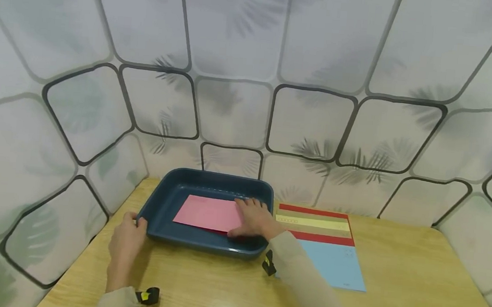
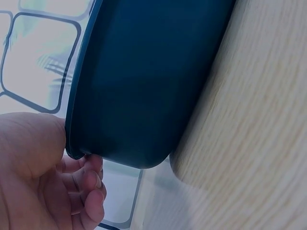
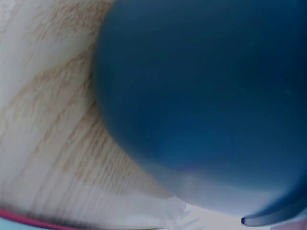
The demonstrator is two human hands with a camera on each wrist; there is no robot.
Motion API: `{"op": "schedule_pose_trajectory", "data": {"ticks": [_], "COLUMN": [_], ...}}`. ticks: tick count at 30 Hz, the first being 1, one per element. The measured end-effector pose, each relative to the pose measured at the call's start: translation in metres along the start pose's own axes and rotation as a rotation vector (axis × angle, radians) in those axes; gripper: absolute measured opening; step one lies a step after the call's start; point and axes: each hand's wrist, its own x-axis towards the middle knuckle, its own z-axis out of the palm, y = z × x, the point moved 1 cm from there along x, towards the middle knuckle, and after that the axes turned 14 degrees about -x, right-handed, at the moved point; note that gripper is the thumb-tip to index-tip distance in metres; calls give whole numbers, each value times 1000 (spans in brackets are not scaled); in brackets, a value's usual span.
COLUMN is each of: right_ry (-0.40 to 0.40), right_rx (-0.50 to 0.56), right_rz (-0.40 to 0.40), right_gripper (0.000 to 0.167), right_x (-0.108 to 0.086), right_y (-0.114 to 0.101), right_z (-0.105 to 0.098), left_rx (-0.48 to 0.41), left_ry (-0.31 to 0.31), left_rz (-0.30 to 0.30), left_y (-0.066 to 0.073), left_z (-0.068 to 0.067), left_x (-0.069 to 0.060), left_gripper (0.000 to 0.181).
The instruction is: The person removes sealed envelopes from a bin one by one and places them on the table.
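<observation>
A dark blue rectangular plastic tray (image 1: 204, 246) stands on the wooden table. My left hand (image 1: 128, 238) grips its rim at the near left corner; in the left wrist view the thumb side lies at the lip and the curled fingers (image 2: 91, 182) are under it. Inside the tray lies a pink paper sheet or envelope (image 1: 206, 212), with a red edge showing below it. My right hand (image 1: 255, 219) rests on the right end of the pink paper, fingers spread. In the right wrist view the tray's outer wall (image 3: 192, 96) hides most of that hand.
To the right of the tray, a red-bordered paper item with a yellow strip (image 1: 312, 223) lies beside a light blue sheet or envelope (image 1: 334, 264). A patterned curtain or wall covering (image 1: 240, 114) stands behind the wooden table (image 1: 414, 277) and at its sides.
</observation>
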Motion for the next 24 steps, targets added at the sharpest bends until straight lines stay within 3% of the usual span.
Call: {"op": "schedule_pose_trajectory", "data": {"ticks": [8, 24], "right_ry": [-26, -88], "right_rx": [25, -228], "right_rz": [2, -99], "right_gripper": [99, 87], "right_x": [1, -4], "right_y": [-1, -4], "right_z": [3, 6], "left_rx": [5, -7], "left_ry": [-15, -17], "left_rz": [-8, -10], "left_y": [-4, -2], "left_z": [1, 1], "left_x": [0, 0], "left_gripper": [48, 50]}}
